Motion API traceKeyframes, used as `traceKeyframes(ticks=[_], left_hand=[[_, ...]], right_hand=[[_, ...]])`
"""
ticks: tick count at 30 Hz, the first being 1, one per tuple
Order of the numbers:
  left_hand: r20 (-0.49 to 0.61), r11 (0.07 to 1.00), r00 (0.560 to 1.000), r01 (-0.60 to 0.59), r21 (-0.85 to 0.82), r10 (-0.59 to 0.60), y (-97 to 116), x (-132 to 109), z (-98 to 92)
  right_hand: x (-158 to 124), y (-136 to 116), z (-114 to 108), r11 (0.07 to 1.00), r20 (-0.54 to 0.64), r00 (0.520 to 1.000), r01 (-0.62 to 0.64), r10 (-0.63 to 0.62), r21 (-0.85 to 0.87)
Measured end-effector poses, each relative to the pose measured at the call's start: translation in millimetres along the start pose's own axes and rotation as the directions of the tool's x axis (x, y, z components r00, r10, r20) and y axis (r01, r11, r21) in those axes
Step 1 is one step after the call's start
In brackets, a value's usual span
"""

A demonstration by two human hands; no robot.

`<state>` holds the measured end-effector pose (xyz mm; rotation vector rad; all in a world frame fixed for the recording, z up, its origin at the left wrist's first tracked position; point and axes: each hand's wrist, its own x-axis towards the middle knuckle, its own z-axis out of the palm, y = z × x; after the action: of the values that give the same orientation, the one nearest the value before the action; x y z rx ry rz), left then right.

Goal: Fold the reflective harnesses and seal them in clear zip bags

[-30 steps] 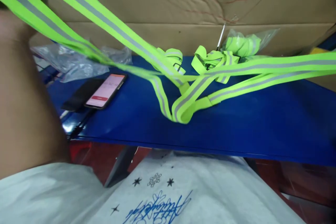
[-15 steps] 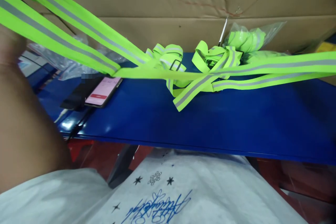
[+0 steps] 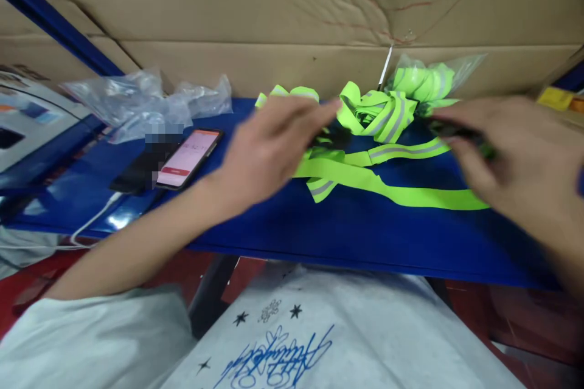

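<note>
My left hand (image 3: 269, 149) is over the middle of the table, fingers closed on a reflective strap (image 3: 351, 173), bright yellow-green with a grey stripe. A dark piece, blurred, shows at its fingertips. At the right, my right hand (image 3: 520, 152) is closed around a black buckle (image 3: 456, 129) on the strap; motion smears its outline. Between the two hands the strap hangs slack, and a flat strap end (image 3: 322, 189) lies below it. Behind, a bundled reflective strap (image 3: 383, 112) rests on the table, and another strap bundle (image 3: 296, 92) is partly hidden by my left hand.
A phone (image 3: 189, 158) lies beside a black flat object (image 3: 137, 170) with a white cable. Crumpled clear plastic bags (image 3: 150, 103) sit at the back left. A bagged strap (image 3: 424, 80) stands against the cardboard wall (image 3: 274, 0). The blue table (image 3: 283, 231) has its front edge near my lap.
The strap was stretched taut out past both sides of the view; now it hangs slack. My left hand has come in from the left edge, and my right hand has entered from the right.
</note>
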<state>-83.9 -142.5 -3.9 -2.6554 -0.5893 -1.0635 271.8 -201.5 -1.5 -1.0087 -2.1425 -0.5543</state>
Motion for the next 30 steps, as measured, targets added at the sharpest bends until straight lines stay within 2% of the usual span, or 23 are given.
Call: traceKeyframes(ticks=[1,2,4,8,12,16,24,28,30], left_hand=[[0.013,0.996,0.997,-0.072,0.052,0.072,7.0,-1.7,13.7],[0.023,0.994,0.995,-0.096,0.056,0.095,12.5,-3.5,27.0],[0.014,0.994,0.995,-0.095,0.045,0.094,17.0,-7.6,48.6],[0.036,0.996,0.996,-0.085,0.012,0.084,6.8,-20.0,67.2],[0.070,0.998,0.997,0.026,-0.049,-0.022,4.2,-25.9,66.4],[0.128,0.983,0.980,0.164,-0.085,-0.153,12.6,-23.4,62.5],[0.110,0.993,0.987,0.115,0.037,-0.119,5.8,-25.8,58.2],[0.088,0.989,0.989,0.109,0.099,-0.117,17.9,-20.7,52.1],[0.086,0.987,0.987,0.125,0.105,-0.134,25.5,-18.3,52.8]], right_hand=[[2.6,-3.9,5.8,0.997,0.032,0.997,0.071,-0.071,0.006],[4.9,-8.3,12.7,0.991,0.051,0.989,0.137,-0.137,0.011],[7.0,-17.4,27.2,0.977,0.047,0.976,0.211,-0.212,0.014],[0.4,-31.3,45.7,0.984,0.030,0.985,0.168,-0.170,0.066],[-7.6,-37.4,46.3,0.988,0.053,0.995,0.080,-0.088,0.129],[-8.5,-38.7,45.7,0.985,-0.014,0.989,0.146,-0.146,0.095],[-6.2,-32.6,51.0,0.977,-0.058,0.976,0.210,-0.208,0.041],[-5.0,-37.9,51.2,0.971,-0.100,0.968,0.234,-0.229,0.049],[-5.6,-44.3,51.6,0.974,-0.084,0.974,0.218,-0.212,0.059]])
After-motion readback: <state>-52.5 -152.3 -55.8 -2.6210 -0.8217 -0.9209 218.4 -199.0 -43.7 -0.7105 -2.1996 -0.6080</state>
